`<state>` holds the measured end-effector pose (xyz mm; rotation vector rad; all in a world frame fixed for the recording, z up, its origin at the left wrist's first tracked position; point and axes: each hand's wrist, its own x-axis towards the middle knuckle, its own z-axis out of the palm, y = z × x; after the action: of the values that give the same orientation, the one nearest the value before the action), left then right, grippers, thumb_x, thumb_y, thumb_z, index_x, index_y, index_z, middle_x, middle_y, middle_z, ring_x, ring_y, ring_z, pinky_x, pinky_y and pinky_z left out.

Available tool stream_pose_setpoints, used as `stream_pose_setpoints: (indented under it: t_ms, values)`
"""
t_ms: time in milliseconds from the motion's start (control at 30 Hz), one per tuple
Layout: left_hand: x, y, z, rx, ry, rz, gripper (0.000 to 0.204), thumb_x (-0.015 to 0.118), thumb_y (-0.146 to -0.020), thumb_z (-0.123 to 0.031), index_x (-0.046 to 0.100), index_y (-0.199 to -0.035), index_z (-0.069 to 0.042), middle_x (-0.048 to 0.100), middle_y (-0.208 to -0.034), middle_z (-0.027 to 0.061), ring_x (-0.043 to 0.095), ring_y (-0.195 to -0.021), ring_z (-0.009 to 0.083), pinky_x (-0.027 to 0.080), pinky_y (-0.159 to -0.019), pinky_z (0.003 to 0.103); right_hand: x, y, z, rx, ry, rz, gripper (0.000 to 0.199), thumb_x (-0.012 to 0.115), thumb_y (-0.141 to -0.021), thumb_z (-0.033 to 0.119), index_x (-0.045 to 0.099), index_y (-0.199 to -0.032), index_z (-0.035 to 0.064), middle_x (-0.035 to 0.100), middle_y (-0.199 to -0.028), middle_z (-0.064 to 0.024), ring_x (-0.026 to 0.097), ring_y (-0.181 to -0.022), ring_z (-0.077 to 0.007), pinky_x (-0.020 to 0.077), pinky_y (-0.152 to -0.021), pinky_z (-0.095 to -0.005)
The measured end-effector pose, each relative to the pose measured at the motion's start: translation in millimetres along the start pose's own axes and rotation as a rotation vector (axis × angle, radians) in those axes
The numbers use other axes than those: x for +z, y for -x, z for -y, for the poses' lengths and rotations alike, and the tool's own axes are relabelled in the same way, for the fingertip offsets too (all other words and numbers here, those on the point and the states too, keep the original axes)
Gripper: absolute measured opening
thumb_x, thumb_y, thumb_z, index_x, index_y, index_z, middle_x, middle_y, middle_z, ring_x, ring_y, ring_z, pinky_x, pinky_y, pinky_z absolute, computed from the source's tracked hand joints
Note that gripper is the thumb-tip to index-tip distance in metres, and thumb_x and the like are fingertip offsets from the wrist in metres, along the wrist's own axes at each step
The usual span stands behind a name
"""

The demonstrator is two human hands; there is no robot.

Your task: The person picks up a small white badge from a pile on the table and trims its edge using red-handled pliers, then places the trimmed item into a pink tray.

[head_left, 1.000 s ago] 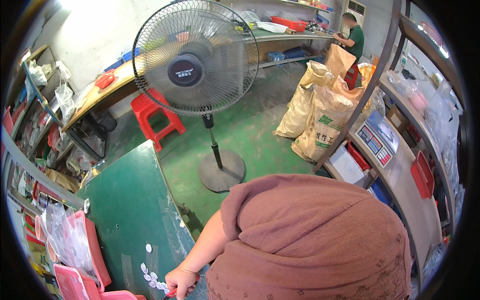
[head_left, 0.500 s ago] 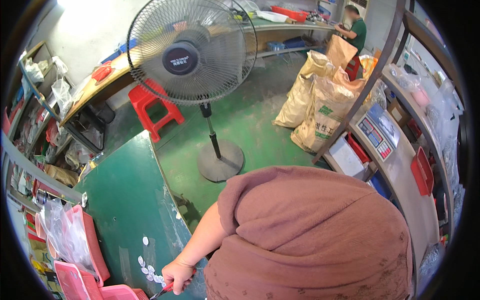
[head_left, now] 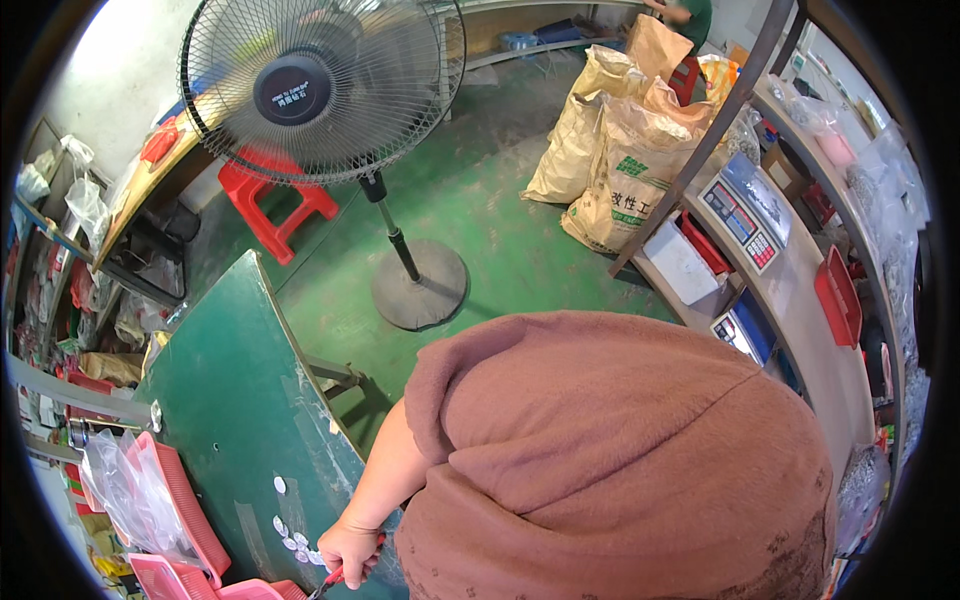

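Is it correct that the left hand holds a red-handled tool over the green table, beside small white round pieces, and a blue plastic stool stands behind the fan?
Not quite: in the head view the plastic stool behind the standing fan is red, not blue. The rest holds: the left hand grips a red-handled tool over the green table, beside the small white round pieces.

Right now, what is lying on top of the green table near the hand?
On the green table, small pale round pieces lie beside the left hand, which grips a red-handled tool. The brown garment covers the right hand.
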<state>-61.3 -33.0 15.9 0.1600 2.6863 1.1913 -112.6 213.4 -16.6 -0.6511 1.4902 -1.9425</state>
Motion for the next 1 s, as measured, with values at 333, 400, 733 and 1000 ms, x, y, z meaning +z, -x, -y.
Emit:
stream_pose_setpoints:
  t_ms: [333, 400, 733, 1000]
  values:
    - [7, 22, -43, -0.262, 0.592, -0.101, 0.008, 0.053, -0.083, -0.009, 0.052, -0.090, -0.005, 0.051, -0.073, 0.0027, 0.047, -0.065, 0.0117, 0.041, -0.057, 0.024, 8, -4, 0, 0.065, 0.051, 0.017, 0.023, 0.066, -0.070, 0.027, 0.060, -0.064, 0.0052, 0.055, -0.057, -0.0022, 0.050, -0.046, -0.0120, 0.0391, -0.039, -0.0265]
    - [-3, 20, -1, -0.156, 0.783, -0.020, 0.027, 0.052, -0.085, -0.010, 0.049, -0.110, 0.001, 0.057, -0.094, 0.0094, 0.052, -0.076, 0.0117, 0.042, -0.067, 0.022, 12, -11, -12, -0.002, 0.113, 0.031, 0.029, 0.065, -0.073, 0.029, 0.055, -0.062, 0.0041, 0.051, -0.056, -0.0006, 0.045, -0.047, -0.0102, 0.0366, -0.040, -0.0286]
    - [22, 65, -50, -0.177, 1.567, -0.027, 0.038, 0.038, -0.091, -0.015, 0.039, -0.121, 0.009, 0.049, -0.118, 0.0256, 0.053, -0.107, 0.0316, 0.045, -0.091, 0.037, 31, 34, 26, 0.185, 0.001, -0.077, 0.020, 0.065, -0.079, 0.023, 0.061, -0.076, 0.0044, 0.053, -0.061, 0.0014, 0.048, -0.051, -0.0044, 0.0382, -0.045, -0.0189]
    - [31, 84, -62, -0.207, 1.640, -0.162, 0.039, 0.034, -0.091, -0.014, 0.038, -0.121, 0.010, 0.046, -0.120, 0.0274, 0.050, -0.111, 0.0347, 0.042, -0.095, 0.042, 16, 35, 26, 0.216, -0.064, -0.051, 0.021, 0.061, -0.082, 0.022, 0.060, -0.081, 0.0014, 0.055, -0.069, -0.0019, 0.051, -0.055, -0.0069, 0.0408, -0.048, -0.0199]
